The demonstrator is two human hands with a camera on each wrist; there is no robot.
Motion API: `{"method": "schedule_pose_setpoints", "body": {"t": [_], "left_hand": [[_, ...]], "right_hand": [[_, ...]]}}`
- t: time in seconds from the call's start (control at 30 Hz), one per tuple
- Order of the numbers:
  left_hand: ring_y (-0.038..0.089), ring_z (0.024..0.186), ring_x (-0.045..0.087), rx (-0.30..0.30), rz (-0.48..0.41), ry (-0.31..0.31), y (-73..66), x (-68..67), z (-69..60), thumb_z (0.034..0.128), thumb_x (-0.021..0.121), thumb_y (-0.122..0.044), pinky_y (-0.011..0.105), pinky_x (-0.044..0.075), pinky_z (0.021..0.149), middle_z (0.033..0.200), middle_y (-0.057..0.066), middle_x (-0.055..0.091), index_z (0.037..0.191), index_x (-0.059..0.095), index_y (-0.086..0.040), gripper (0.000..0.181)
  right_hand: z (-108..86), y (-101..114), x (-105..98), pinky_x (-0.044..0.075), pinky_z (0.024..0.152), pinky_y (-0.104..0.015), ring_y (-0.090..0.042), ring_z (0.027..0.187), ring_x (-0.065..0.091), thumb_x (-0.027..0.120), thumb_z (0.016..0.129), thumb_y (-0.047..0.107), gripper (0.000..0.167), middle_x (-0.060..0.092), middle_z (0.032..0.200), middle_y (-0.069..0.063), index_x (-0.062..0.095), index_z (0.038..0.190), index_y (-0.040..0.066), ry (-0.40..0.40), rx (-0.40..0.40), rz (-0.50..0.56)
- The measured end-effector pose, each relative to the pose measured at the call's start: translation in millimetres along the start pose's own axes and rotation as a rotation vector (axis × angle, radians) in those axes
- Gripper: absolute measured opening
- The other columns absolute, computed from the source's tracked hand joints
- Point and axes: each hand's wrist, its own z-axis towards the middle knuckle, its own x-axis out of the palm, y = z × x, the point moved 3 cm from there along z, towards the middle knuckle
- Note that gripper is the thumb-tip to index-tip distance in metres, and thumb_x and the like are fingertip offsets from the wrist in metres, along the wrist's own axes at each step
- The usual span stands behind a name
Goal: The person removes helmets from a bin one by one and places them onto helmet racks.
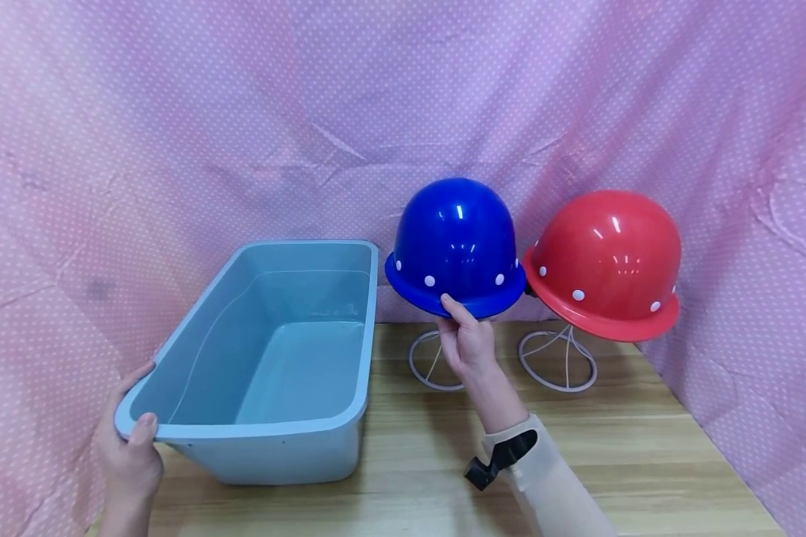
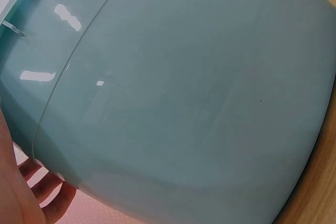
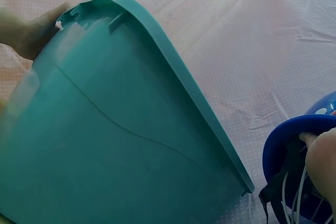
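A glossy blue hard hat with white round studs sits over a white wire stand. My right hand pinches its front brim, thumb on top and fingers beneath. In the right wrist view, the dark inner straps of the hat and the stand's wires show under it. On the left, my left hand grips the near left corner of a grey-blue plastic tub, thumb over the rim. The left wrist view shows fingers curled against the tub's outer wall.
Right of the blue hat, a red hard hat tilts on another white wire stand. All stand on a wooden table. A pink dotted cloth hangs behind and at both sides. A black strap circles the right wrist.
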Motion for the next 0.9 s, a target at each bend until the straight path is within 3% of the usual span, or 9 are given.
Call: {"method": "schedule_pose_setpoints", "body": {"t": [0.53, 0.73, 0.9], "left_hand": [[0.009, 0.111, 0.062, -0.014, -0.01, 0.003, -0.8, 2.9, 1.6, 0.0796, 0.063, -0.018, 0.014, 0.048, 0.086, 0.122, -0.005, 0.068, 0.147, 0.064, -0.007, 0.068], [0.009, 0.108, 0.062, -0.005, -0.007, 0.001, 1.4, 0.8, 2.9, 0.0797, 0.063, -0.016, 0.015, 0.049, 0.087, 0.12, -0.007, 0.068, 0.146, 0.066, -0.011, 0.067], [0.008, 0.111, 0.061, -0.02, 0.022, -0.01, 3.2, -2.2, 5.1, 0.0815, 0.063, -0.017, 0.016, 0.05, 0.091, 0.126, -0.011, 0.067, 0.146, 0.066, -0.014, 0.064]], "right_hand": [[-4.7, -1.4, -9.8, 0.063, 0.093, -0.033, -0.013, 0.105, 0.073, 0.047, 0.098, -0.02, 0.051, 0.067, 0.12, -0.002, 0.048, 0.14, 0.008, -0.035, -0.005, -0.049], [-3.9, -4.7, -17.5, 0.063, 0.085, -0.025, -0.009, 0.097, 0.072, 0.055, 0.095, -0.019, 0.055, 0.065, 0.116, 0.0, 0.047, 0.142, 0.008, -0.106, -0.062, -0.233], [-4.4, -5.3, -21.1, 0.063, 0.091, -0.028, -0.011, 0.102, 0.073, 0.065, 0.091, -0.017, 0.063, 0.066, 0.121, -0.004, 0.046, 0.147, 0.003, -0.174, -0.077, -0.363]]}}
